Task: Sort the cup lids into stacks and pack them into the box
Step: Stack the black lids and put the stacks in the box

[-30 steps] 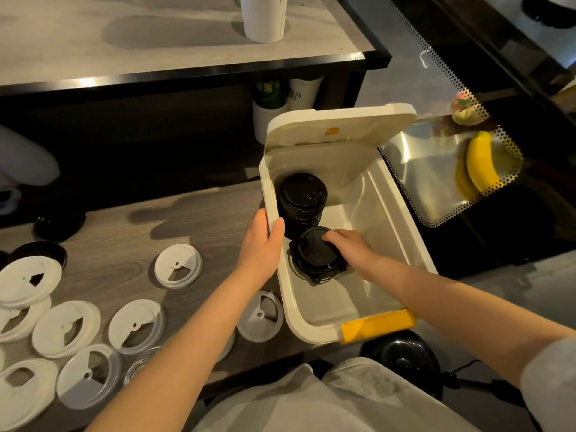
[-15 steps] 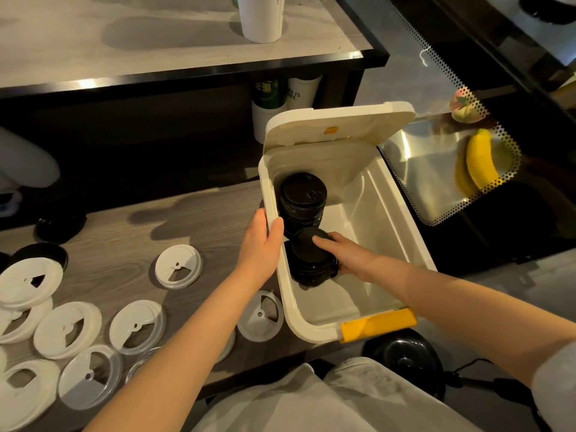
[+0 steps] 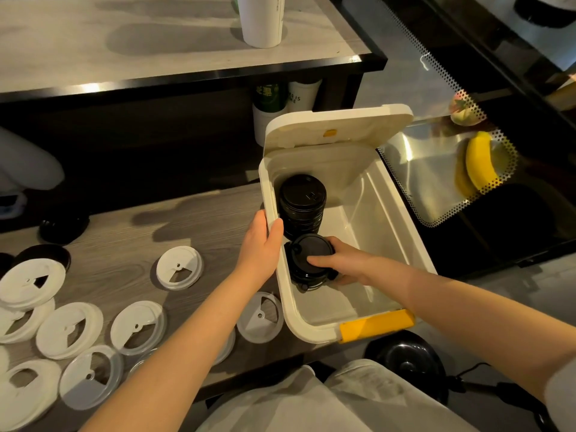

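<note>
R hand (image 3: 346, 263) is reaching into the open white plastic box w/ yellow latch (image 3: 383, 207). Its grip is curling round a short stack of black round plastic cup lids (image 3: 307, 254), thumb lying across the top and fingertips hiding behind it, so can't tell if the stack is resting on the box floor. It is sitting just in front of a taller black lid stack (image 3: 302, 198) by the left wall. L hand (image 3: 260, 244) is clasping the box's left rim, thumb hooking inside, while white & clear flat slotted lids (image 3: 179, 268) are lying loose on the grey wood-grain worktop (image 3: 140, 226), some cut off at the frame's left edge or hiding under the L forearm.
</note>
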Demonstrator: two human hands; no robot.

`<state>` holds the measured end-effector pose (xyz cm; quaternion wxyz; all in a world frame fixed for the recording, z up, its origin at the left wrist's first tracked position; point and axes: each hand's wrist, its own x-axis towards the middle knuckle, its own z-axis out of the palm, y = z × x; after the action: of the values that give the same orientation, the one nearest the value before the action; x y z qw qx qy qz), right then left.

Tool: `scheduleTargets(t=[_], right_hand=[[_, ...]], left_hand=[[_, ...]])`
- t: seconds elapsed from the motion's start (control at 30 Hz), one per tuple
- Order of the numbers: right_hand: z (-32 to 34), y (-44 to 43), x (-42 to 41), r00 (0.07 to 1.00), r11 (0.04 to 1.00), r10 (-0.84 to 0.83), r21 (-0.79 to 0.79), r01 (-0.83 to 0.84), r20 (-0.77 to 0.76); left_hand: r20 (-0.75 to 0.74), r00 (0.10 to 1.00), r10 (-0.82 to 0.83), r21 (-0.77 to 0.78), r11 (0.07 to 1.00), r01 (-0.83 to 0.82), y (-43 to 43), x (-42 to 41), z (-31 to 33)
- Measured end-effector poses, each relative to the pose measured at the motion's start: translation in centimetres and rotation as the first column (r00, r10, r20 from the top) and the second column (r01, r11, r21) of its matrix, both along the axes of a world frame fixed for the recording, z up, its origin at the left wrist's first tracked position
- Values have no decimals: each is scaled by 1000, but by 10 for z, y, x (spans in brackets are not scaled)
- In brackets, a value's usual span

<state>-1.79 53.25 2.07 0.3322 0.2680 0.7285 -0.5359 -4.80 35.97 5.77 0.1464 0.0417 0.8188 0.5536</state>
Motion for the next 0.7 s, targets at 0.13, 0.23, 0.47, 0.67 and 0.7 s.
scheduleTargets(t=[0.13,0.23,0.47,0.67,0.7], right_hand=[[7,-1,-5,998,997,48,59,-46,-35],[6,-3,-5,999,997,35,69,-32,-35],[14,-4,-5,1000,999,6,35,-6,-9],[19,0,-10,991,955,112,284,-85,-79],[22,1,-10,987,935,138,340,-101,-87]], left_hand=[[3,1000,-4,-19,1000,4,0,1,2],[15,1000,-4,-28,1000,4,1,2,3],[12,1000,4,-65,998,-3,1,4,6],[21,1000,-12,-115,993,15,0,2,8],[28,999,-23,-141,990,27,0,2,9]])
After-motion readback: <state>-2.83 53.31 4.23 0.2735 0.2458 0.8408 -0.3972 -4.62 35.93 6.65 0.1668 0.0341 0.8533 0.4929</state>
